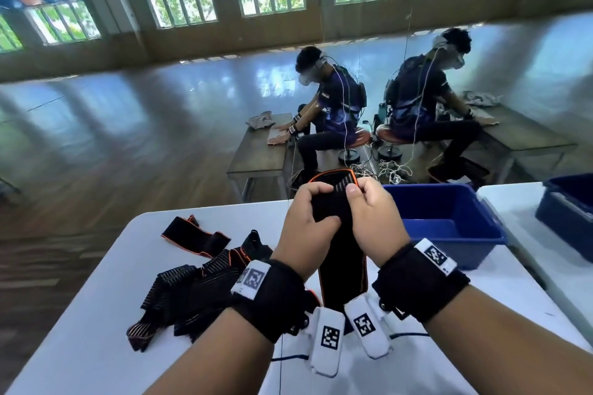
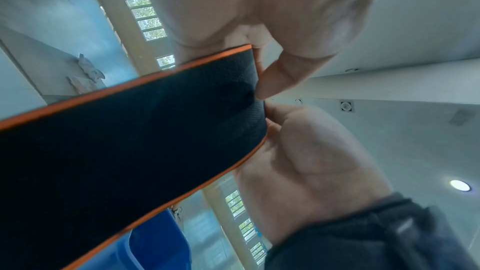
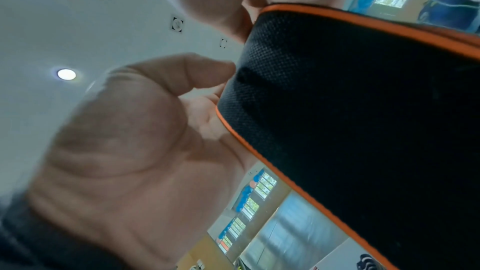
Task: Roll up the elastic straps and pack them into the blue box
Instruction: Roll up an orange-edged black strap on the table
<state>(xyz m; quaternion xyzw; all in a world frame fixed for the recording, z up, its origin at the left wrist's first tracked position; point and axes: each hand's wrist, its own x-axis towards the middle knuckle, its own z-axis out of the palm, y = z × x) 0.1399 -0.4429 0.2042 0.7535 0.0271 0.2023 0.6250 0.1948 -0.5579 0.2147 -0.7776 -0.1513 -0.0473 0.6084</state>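
Note:
I hold a black elastic strap with orange edging up above the white table. My left hand and right hand both pinch its upper end, fingers curled over the top and thumbs on the near side. The rest of the strap hangs down between my wrists. Both wrist views show the strap close up, held taut between thumbs and fingers. The blue box stands just right of my right hand and looks empty inside. A pile of loose straps lies left of my left wrist.
One more loose strap lies behind the pile near the table's far left edge. A second blue box stands on a neighbouring table at the far right. Beyond the far edge a person sits at a low table.

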